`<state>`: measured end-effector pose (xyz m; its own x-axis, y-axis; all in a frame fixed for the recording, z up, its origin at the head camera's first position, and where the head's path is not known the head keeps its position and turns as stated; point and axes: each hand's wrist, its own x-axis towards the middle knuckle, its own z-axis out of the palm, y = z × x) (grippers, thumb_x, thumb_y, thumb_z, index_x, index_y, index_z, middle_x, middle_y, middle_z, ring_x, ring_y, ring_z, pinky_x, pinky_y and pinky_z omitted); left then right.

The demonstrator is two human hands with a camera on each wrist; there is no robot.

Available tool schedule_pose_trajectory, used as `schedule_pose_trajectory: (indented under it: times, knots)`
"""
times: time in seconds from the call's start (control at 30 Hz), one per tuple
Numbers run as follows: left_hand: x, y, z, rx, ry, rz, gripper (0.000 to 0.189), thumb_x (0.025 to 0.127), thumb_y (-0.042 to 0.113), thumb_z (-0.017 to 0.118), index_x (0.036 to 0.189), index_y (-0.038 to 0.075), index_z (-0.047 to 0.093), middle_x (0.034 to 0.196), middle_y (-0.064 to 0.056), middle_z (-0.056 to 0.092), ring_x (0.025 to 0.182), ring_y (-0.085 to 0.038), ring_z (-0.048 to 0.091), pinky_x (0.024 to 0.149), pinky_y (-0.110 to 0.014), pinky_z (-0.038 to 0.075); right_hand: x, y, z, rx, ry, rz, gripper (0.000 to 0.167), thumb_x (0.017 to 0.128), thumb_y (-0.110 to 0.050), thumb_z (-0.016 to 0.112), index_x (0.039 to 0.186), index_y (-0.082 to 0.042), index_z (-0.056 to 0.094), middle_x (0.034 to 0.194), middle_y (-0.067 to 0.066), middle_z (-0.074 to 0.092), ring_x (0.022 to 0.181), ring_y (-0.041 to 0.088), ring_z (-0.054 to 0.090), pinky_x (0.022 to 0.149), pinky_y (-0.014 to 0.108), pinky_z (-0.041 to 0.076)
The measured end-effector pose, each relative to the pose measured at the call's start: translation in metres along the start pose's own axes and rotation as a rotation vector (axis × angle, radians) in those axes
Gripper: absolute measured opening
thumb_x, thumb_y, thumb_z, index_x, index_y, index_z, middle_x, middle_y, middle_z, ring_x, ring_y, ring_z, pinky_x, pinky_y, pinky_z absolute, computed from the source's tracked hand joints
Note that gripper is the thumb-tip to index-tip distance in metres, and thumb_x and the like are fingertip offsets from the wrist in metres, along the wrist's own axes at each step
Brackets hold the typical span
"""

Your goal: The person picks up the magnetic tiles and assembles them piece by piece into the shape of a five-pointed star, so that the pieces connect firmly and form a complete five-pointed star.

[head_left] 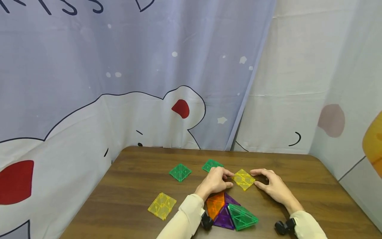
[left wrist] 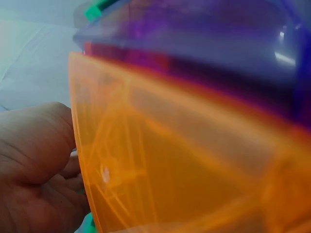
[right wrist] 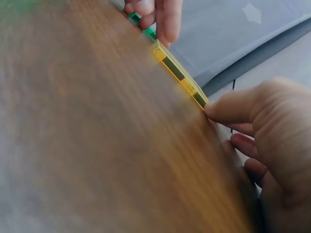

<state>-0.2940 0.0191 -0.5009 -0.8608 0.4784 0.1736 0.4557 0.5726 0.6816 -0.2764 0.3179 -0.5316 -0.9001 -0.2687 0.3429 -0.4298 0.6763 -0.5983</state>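
Nearest lie two cream sleeves, left (head_left: 182,220) and right (head_left: 308,224), each with a small black camera, (head_left: 207,221) and (head_left: 285,227), at the wrist. Between them on the brown table (head_left: 125,186) sits a cluster: an orange piece (head_left: 215,204), purple pieces (head_left: 224,219) and a green triangle (head_left: 243,217). Beyond it, the yellow tile (head_left: 244,179) lies between the hands. The left hand (head_left: 215,181) has its fingertips at one corner; the right hand (head_left: 273,186) touches the opposite corner with its thumb. Neither is clenched; the fingers are loosely spread. The left hand partly hides the back green tile (head_left: 212,164); another green tile (head_left: 180,172) and a second yellow tile (head_left: 162,205) lie apart to the left. In the left wrist view the orange piece blocks much of the hand. Large dark letters top the curtain (head_left: 149,49), cut off by the edge; the last two look like S.
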Motion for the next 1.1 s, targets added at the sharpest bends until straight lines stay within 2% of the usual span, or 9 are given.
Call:
schedule_pose_trajectory:
  times: [0.13, 0.27, 0.5, 0.63, 0.8, 0.93, 1.1]
  knots:
    - [0.002, 0.002, 0.002, 0.025, 0.021, -0.023, 0.034, 0.089, 0.013, 0.096, 0.122, 0.018, 0.088, 0.112, 0.002, 0.082, 0.098, -0.008, 0.071, 0.088, -0.022, 0.059, -0.001, -0.002, 0.002, -0.002, 0.013, -0.009, 0.038, 0.098, -0.021, 0.088, 0.136, -0.022, 0.078, 0.126, -0.009, 0.08, 0.125, 0.024, 0.06, 0.105, 0.039, 0.045]
    - [0.006, 0.001, 0.007, 0.009, 0.057, -0.009, 0.033, 0.086, 0.01, 0.098, 0.118, 0.014, 0.089, 0.101, 0.004, 0.083, 0.089, -0.004, 0.071, 0.081, -0.017, 0.057, -0.002, -0.003, 0.003, -0.01, 0.019, -0.018, 0.037, 0.098, -0.02, 0.088, 0.133, -0.024, 0.079, 0.129, -0.01, 0.079, 0.124, 0.02, 0.061, 0.105, 0.032, 0.044]
    - [0.009, 0.001, 0.009, 0.004, 0.09, 0.0, 0.027, 0.084, 0.009, 0.1, 0.109, 0.01, 0.089, 0.089, 0.004, 0.083, 0.075, 0.002, 0.069, 0.073, -0.015, 0.057, -0.001, -0.006, 0.003, 0.011, 0.014, -0.033, 0.039, 0.097, -0.024, 0.089, 0.134, -0.02, 0.078, 0.125, -0.009, 0.08, 0.119, 0.02, 0.063, 0.102, 0.036, 0.047]
    - [0.01, 0.0, 0.01, 0.014, 0.102, 0.009, 0.02, 0.085, 0.01, 0.099, 0.104, 0.011, 0.09, 0.086, 0.005, 0.082, 0.071, 0.005, 0.065, 0.069, -0.014, 0.056, 0.001, -0.006, 0.002, 0.097, 0.002, -0.03, 0.035, 0.097, -0.019, 0.088, 0.131, -0.018, 0.079, 0.12, -0.004, 0.081, 0.111, 0.016, 0.068, 0.094, 0.031, 0.053]
    - [0.011, 0.001, 0.009, -0.012, 0.115, 0.008, 0.016, 0.088, 0.01, 0.096, 0.102, 0.012, 0.09, 0.083, 0.009, 0.08, 0.069, 0.006, 0.065, 0.069, -0.014, 0.056, 0.004, -0.004, -0.002, 0.281, -0.02, -0.004, 0.027, 0.1, -0.01, 0.084, 0.126, -0.009, 0.08, 0.116, 0.011, 0.081, 0.094, 0.012, 0.075, 0.078, 0.024, 0.06]
    - [0.01, 0.002, 0.008, -0.082, 0.115, -0.011, 0.014, 0.089, 0.007, 0.094, 0.102, 0.011, 0.089, 0.083, 0.008, 0.08, 0.067, 0.005, 0.067, 0.068, -0.015, 0.057, 0.002, -0.002, -0.003, 0.39, -0.031, 0.025, 0.025, 0.102, -0.008, 0.081, 0.126, -0.003, 0.08, 0.125, 0.021, 0.076, 0.099, 0.012, 0.078, 0.082, 0.023, 0.063]
    - [0.008, 0.004, 0.008, -0.128, 0.123, -0.037, 0.014, 0.087, 0.006, 0.096, 0.099, 0.01, 0.09, 0.082, 0.006, 0.082, 0.065, 0.004, 0.067, 0.065, -0.016, 0.057, -0.002, -0.003, -0.003, 0.459, -0.035, 0.101, 0.026, 0.104, -0.012, 0.08, 0.127, -0.001, 0.081, 0.131, 0.022, 0.076, 0.11, 0.011, 0.077, 0.09, 0.021, 0.061]
